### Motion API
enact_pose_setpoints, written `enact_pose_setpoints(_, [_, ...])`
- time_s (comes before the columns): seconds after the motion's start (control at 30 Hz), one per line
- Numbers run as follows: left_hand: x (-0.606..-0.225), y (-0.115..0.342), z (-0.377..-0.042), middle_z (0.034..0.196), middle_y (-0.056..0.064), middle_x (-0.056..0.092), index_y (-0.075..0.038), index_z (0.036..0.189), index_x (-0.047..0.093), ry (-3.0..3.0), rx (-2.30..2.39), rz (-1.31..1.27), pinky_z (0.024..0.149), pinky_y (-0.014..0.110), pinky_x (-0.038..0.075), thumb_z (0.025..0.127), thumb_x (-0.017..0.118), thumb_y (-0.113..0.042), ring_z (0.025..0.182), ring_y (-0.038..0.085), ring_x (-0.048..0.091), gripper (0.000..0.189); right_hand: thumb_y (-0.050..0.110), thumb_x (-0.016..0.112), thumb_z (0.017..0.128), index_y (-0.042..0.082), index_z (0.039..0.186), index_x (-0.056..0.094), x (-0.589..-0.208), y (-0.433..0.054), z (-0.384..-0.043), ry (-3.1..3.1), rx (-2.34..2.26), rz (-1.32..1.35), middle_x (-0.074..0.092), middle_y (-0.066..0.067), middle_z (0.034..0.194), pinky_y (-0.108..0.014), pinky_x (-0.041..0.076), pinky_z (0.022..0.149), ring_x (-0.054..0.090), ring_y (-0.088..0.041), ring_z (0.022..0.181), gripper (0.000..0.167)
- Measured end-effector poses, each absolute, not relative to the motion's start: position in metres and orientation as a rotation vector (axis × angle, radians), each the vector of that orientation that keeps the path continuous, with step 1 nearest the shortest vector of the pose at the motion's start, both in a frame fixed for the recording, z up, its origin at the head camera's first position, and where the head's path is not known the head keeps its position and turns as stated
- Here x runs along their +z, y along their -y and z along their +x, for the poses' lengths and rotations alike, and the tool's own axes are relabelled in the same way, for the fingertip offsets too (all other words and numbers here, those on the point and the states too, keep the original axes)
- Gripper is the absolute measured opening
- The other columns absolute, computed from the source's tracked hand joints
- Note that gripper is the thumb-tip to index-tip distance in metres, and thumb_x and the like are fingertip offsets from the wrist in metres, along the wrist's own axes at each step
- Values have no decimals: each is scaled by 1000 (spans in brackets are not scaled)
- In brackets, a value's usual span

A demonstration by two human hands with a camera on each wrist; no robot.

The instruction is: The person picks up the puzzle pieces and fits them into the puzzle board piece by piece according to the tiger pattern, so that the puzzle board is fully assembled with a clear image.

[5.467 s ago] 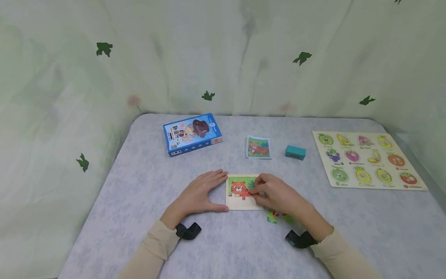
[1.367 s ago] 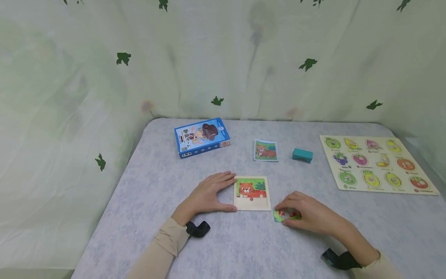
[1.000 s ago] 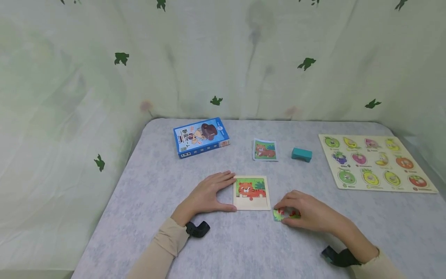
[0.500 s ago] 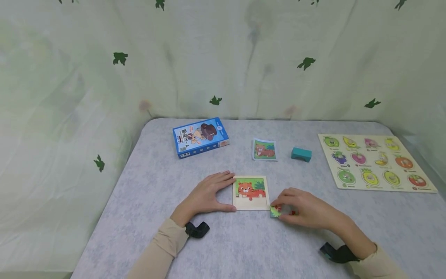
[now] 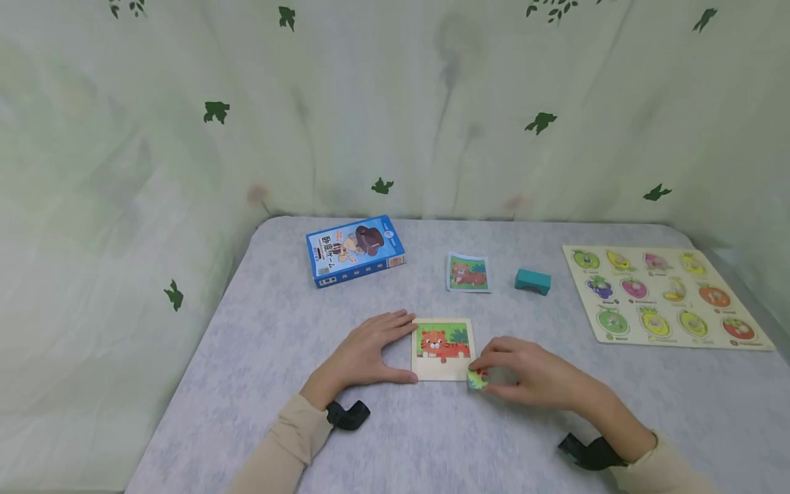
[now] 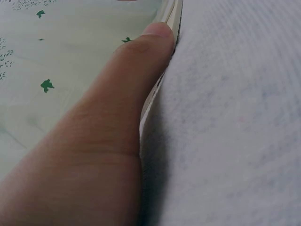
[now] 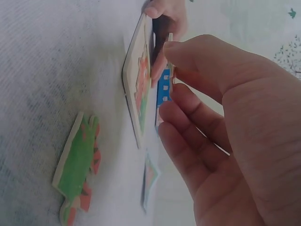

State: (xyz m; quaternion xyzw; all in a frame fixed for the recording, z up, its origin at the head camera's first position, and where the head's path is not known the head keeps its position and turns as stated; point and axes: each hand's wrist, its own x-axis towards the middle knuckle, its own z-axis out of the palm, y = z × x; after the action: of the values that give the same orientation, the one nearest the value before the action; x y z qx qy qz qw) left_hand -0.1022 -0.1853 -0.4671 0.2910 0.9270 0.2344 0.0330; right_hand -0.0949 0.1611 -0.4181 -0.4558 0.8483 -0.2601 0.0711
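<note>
A square wooden puzzle tray (image 5: 441, 371) lies mid-table, its upper part filled with a tiger picture and its lower strip bare wood. My left hand (image 5: 364, 350) rests at the tray's left side, fingers extended, thumb (image 6: 146, 44) against its near corner. My right hand (image 5: 527, 370) pinches a small green and red puzzle piece (image 5: 477, 379) between thumb and fingers, at the tray's lower right corner. In the right wrist view this piece appears edge-on, raised off the table. Another puzzle piece (image 7: 77, 162), green and red, lies on the table below the right hand; the head view hides it.
A blue card-game box (image 5: 356, 251) lies at the back left. Behind the tray are a tiger picture card (image 5: 468, 273) and a teal block (image 5: 533, 281). A fruit puzzle board (image 5: 666, 296) lies at the right. A pale printed curtain (image 5: 395, 110) hangs behind the table.
Earlier my right hand was at the tray's right side, then over the loose pieces. It has since drawn one piece leftward to the tray's corner. My left hand has stayed beside the tray.
</note>
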Motion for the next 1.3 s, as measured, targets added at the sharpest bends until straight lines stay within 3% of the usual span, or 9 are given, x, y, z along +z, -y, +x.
enact_pose_setpoints(0.77, [-470,184,-101,165,-4,39,-22,156,47,-2852,719,929,125,48,30,79,74,-74,155,18,31,97,28,80,92,24,129,73,-413,-132,-101,-2570,-763,-1385,64,14,113,-25,58,83,62,-9,96,38])
enact_pose_setpoints(1.3, [-465,185,-103,166,-4,38,-20,158,45,-2858,713,940,125,48,30,79,76,-72,155,18,30,99,25,80,91,21,124,75,-415,-116,-107,-2572,-791,-1476,68,10,114,-26,58,84,61,-6,98,33])
